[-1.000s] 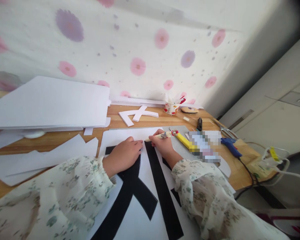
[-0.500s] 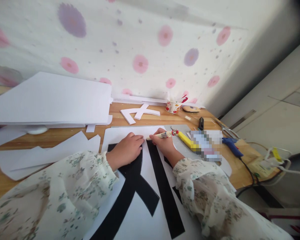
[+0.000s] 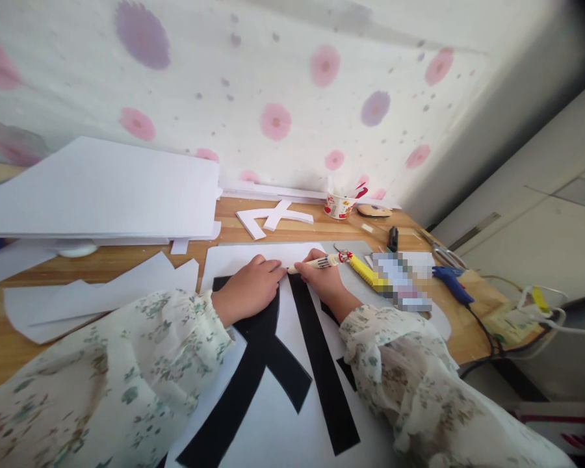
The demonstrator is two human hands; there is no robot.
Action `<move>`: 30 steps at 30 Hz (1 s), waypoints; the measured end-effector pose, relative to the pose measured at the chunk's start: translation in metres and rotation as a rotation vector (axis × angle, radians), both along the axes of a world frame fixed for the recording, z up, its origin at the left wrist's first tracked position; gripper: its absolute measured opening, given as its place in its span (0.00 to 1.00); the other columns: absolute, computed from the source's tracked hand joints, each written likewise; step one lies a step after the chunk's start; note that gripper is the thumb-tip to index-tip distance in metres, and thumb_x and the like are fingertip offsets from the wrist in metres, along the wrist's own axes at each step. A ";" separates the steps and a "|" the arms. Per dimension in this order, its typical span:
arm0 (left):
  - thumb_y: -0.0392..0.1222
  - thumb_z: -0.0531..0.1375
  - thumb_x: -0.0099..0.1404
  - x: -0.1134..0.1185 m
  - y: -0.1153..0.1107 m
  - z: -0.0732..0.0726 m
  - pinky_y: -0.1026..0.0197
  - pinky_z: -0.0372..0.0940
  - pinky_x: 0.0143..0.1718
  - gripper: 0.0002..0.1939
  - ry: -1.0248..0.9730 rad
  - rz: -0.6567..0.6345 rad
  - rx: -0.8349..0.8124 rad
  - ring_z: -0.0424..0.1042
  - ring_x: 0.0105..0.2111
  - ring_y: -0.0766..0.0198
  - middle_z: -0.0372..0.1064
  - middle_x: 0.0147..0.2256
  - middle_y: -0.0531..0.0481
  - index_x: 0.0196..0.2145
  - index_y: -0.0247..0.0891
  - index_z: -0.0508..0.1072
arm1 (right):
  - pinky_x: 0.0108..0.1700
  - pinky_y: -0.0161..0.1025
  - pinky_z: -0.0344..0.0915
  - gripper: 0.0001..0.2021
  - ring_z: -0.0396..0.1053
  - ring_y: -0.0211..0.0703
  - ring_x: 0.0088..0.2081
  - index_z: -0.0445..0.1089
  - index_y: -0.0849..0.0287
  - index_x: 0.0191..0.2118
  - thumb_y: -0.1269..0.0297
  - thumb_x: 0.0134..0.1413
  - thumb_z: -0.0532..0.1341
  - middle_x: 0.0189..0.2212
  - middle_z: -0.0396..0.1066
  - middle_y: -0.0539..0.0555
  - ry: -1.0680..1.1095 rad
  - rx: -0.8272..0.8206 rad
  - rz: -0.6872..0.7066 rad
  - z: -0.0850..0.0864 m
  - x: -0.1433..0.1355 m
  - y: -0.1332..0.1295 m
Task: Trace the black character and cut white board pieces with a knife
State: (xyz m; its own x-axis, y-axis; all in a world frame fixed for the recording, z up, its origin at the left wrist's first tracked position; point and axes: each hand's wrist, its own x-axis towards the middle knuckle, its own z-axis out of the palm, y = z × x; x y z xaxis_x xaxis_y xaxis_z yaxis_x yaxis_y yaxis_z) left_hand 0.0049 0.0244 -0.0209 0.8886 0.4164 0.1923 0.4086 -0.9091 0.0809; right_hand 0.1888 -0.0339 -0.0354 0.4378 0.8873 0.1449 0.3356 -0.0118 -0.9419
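My right hand [image 3: 320, 279] grips a white multicolour pen [image 3: 322, 261] with a red charm at its end. The pen's tip meets the white sheet [image 3: 285, 426] near the top of a long black strip [image 3: 324, 370]. My left hand [image 3: 253, 286] lies flat, palm down, on the upper part of a curved, branching black cutout [image 3: 258, 354], its fingertips close to the pen tip. Its fingers are stretched out, with the undersides hidden. Part of another black piece [image 3: 345, 372] shows beside my right sleeve.
White board sheets [image 3: 141, 188] stand at the back left, with white offcuts [image 3: 121, 292] in front. White cut letters [image 3: 275, 218], a paper cup [image 3: 340, 207], a yellow cutter [image 3: 365, 272], a blue glue gun [image 3: 452, 285], scissors [image 3: 443, 250] and a power strip [image 3: 511, 323] lie about the wooden table.
The view has shifted very slightly. Both hands, the pen and the black cutouts keep nearly the same places relative to each other.
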 end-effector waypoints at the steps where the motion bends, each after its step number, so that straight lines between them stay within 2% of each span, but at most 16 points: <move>1: 0.31 0.52 0.69 0.000 0.000 0.001 0.48 0.64 0.51 0.19 0.001 -0.001 -0.002 0.67 0.48 0.48 0.72 0.53 0.39 0.54 0.35 0.74 | 0.25 0.36 0.58 0.11 0.61 0.38 0.21 0.60 0.52 0.20 0.63 0.43 0.64 0.16 0.63 0.44 0.004 -0.002 0.001 0.000 0.000 -0.001; 10: 0.31 0.53 0.68 0.001 -0.002 0.004 0.47 0.64 0.51 0.19 -0.003 0.011 -0.029 0.68 0.48 0.48 0.72 0.52 0.40 0.54 0.37 0.74 | 0.25 0.36 0.59 0.10 0.61 0.38 0.21 0.61 0.52 0.20 0.62 0.42 0.64 0.15 0.63 0.44 0.025 -0.024 0.013 0.004 -0.002 -0.010; 20: 0.31 0.52 0.69 0.001 -0.003 0.004 0.48 0.65 0.50 0.19 0.022 0.015 -0.008 0.66 0.48 0.46 0.71 0.52 0.39 0.53 0.33 0.74 | 0.25 0.36 0.57 0.12 0.61 0.37 0.21 0.61 0.54 0.20 0.59 0.41 0.65 0.15 0.64 0.44 0.031 -0.020 0.047 0.006 -0.002 -0.023; 26: 0.31 0.53 0.68 0.001 -0.003 0.003 0.50 0.64 0.50 0.19 0.020 0.023 -0.002 0.67 0.47 0.50 0.72 0.51 0.42 0.53 0.39 0.74 | 0.25 0.36 0.56 0.12 0.60 0.38 0.21 0.61 0.53 0.20 0.60 0.42 0.65 0.16 0.63 0.44 0.018 -0.027 0.057 0.006 -0.002 -0.030; 30: 0.34 0.53 0.71 0.000 -0.004 0.004 0.49 0.64 0.51 0.16 0.022 0.025 -0.004 0.67 0.48 0.49 0.72 0.52 0.41 0.53 0.38 0.74 | 0.26 0.37 0.56 0.11 0.60 0.38 0.21 0.62 0.52 0.20 0.60 0.43 0.65 0.16 0.63 0.45 0.009 -0.035 0.061 0.006 -0.002 -0.035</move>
State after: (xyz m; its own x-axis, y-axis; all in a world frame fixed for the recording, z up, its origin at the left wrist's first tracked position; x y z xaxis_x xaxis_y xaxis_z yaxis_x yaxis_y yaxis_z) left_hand 0.0053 0.0206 -0.0165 0.8820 0.4394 0.1705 0.4329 -0.8983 0.0755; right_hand 0.1868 -0.0689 -0.0299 0.3838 0.9169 0.1099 0.3279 -0.0241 -0.9444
